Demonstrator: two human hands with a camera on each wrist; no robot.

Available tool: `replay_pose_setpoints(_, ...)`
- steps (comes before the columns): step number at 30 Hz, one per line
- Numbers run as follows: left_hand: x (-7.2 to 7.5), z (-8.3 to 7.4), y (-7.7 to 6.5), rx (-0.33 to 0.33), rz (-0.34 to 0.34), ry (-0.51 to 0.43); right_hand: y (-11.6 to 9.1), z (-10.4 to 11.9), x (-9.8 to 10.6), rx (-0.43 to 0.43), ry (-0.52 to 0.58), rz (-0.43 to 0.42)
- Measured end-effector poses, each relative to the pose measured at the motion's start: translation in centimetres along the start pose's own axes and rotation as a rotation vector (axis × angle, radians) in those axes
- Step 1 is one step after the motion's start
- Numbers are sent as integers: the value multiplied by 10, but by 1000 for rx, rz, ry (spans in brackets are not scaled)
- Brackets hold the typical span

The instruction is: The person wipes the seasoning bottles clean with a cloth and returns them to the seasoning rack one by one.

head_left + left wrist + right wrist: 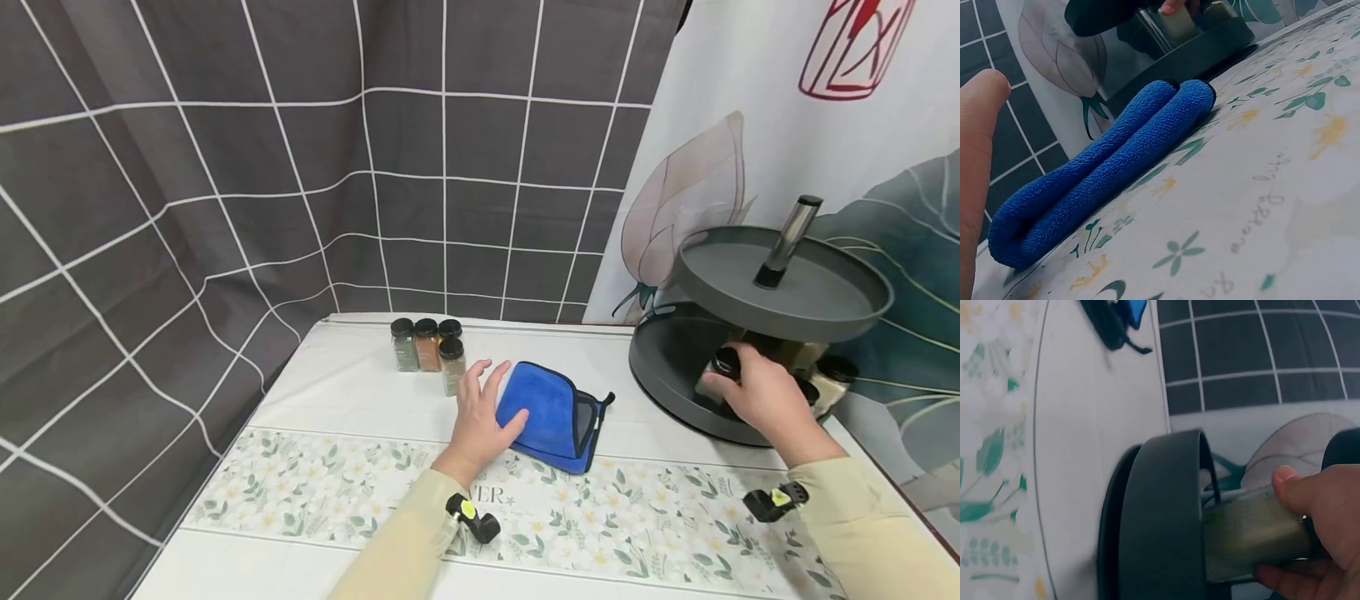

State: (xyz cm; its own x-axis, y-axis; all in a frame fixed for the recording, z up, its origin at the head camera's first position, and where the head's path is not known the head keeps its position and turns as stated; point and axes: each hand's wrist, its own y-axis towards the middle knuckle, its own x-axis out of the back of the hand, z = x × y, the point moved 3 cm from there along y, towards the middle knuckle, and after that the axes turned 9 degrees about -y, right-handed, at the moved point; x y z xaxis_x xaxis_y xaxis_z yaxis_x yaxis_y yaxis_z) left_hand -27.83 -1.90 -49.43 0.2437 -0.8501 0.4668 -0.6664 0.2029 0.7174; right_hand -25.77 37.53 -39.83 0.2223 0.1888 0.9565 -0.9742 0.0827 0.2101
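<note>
With its thumb and fingers, my right hand (767, 398) grips a spice jar (1257, 537) near its black cap, between the two levels of a dark grey two-tier turntable (651, 367). In the right wrist view the clear jar has pale yellowish contents, and its lower end is partly behind the tray's rim. My left hand (480, 415) hovers by a folded blue cloth (536, 408) with black edging, its fingers spread and holding nothing. From the head view I cannot tell whether the thumb touches the cloth.
Several black-capped spice jars (427, 348) stand grouped on the table behind my left hand. More jars (831, 385) sit on the turntable's lower tier at the right. The upper tier (825, 287) overhangs my right hand. A floral runner (315, 483) crosses the white table.
</note>
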Motion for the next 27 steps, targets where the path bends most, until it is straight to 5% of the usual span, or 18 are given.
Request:
replay_pose_setpoints(11,-1,6,-1,37,-11,26,0,-14,-8,-22,-5,211)
replay_pose_setpoints(27,1,5,0,63,-19,4,-3,-22,-2,24,-48,207)
